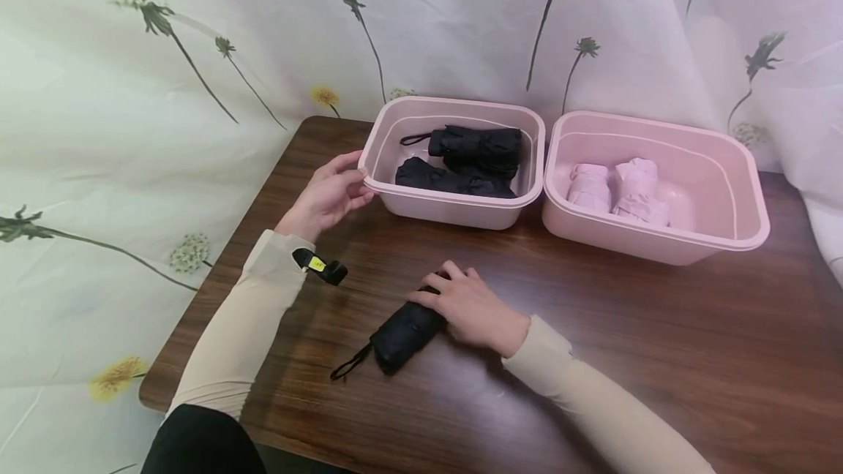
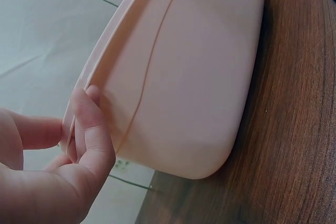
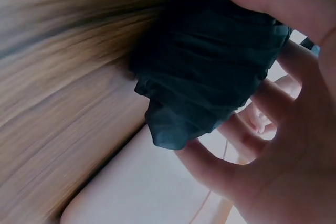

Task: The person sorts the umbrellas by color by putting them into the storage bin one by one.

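Observation:
My left hand (image 1: 327,196) pinches the left rim of a pink plastic bin (image 1: 454,212); in the left wrist view the thumb (image 2: 39,132) and curled fingers meet at its lip. Inside that bin lie black folded umbrellas (image 1: 477,145), one with a wrist loop showing. In front of it, my right hand (image 1: 470,307) grips another black folded umbrella (image 1: 403,335) from above, its wrist loop trailing toward the front left. The right wrist view shows the thumb and fingers on either side of the dark fabric (image 3: 205,72).
Close beside the first bin, on its right, stands a second pink bin (image 1: 658,240) with two light pink wrapped bundles (image 1: 635,192) in it. Both stand along the back of the brown wooden table (image 1: 658,328). A white curtain with dandelion prints (image 1: 448,28) hangs directly behind.

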### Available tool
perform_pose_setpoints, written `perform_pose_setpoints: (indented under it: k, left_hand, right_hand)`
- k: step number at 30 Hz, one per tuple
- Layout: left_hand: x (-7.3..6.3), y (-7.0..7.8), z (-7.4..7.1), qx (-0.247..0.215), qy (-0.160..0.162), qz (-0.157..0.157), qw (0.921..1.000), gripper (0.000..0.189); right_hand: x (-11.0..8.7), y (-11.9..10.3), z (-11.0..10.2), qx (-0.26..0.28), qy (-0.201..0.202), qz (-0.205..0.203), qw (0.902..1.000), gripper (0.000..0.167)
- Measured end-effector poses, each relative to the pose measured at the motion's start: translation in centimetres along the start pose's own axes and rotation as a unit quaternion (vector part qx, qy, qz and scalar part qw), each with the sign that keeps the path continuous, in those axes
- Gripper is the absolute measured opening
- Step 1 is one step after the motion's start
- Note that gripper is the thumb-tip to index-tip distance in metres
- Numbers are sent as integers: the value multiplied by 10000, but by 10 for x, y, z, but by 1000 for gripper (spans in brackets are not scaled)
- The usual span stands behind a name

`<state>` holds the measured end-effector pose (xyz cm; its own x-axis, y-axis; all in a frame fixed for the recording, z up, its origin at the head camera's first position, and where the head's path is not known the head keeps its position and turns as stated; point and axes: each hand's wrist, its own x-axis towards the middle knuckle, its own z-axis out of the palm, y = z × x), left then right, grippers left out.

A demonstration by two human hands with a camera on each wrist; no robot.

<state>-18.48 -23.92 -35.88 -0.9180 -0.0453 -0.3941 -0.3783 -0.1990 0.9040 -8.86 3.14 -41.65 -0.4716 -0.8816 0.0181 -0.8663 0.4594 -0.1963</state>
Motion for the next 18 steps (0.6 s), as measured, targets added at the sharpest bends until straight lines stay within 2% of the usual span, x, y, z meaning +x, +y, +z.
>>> perform_pose_setpoints:
  k: [9, 18]
  left_hand:
    - [-2, 1, 0, 51, 15, -10, 10000, 50]
    - [0, 0, 0, -17, -1, 5, 10000, 50]
  right_hand:
    - [-25, 8, -2, 299, 100, 383, 9988, 69]
    - [-44, 18, 3, 232, 350, 632, 9971, 69]
